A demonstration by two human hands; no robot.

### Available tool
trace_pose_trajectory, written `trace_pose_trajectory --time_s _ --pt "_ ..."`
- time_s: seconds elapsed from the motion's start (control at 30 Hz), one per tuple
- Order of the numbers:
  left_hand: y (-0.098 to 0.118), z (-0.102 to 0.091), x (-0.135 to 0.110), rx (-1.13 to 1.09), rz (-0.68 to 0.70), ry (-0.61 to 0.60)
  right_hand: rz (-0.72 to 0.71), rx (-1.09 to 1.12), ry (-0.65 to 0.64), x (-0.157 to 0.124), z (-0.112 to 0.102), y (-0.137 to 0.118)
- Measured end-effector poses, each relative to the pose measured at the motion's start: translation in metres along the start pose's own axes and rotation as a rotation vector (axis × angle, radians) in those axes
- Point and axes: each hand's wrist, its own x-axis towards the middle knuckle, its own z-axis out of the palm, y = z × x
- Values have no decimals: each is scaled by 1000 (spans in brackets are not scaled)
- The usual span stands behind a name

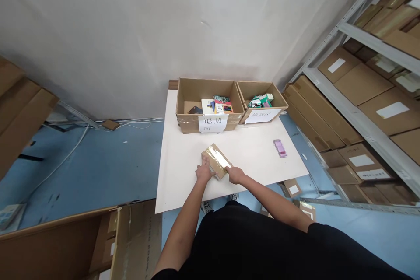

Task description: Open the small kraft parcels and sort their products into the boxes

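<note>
A small brown cardboard box, with shiny tape and a white strip along its top, lies at an angle on the white table. My left hand grips its near left side, thumb low and fingers up by the top corner. At the box's near right end is my right hand, its fingers closed. Whatever those fingers hold, if anything, is too small to make out. Off to the right on the table lies a pink-purple item, blurred into blocks.
Two open cartons with paper signs stand at the table's back: a larger carton with books and a smaller carton with green packets. Metal shelving full of boxes rises at right. A large open carton sits at lower left.
</note>
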Motion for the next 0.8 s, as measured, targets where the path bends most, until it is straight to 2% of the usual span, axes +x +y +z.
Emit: trace_pose_trajectory --time_s 0.1,0.17,0.23,0.3,0.37,0.43,0.6,0.7,0.8 --pt "-2 -1 0 8 15 5 33 -70 -114 -18 -10 19" --pt "-4 0 0 6 19 16 48 -61 -146 -29 -18 34" --pt "-2 3 -1 -3 21 41 56 -10 -88 -37 -24 49" --pt "7 10 -3 -16 19 78 87 94 66 -39 -26 60" --pt "23 20 -5 -33 0 106 146 211 218 -32 -26 65" --pt "47 30 -5 -51 -32 111 204 289 287 -15 -25 64" --pt "110 52 1 -27 -99 117 314 324 309 40 -35 61" --pt "137 63 6 0 -151 106 352 317 306 64 -48 72" --pt "160 74 5 -3 -170 81 313 295 320 78 -64 92"
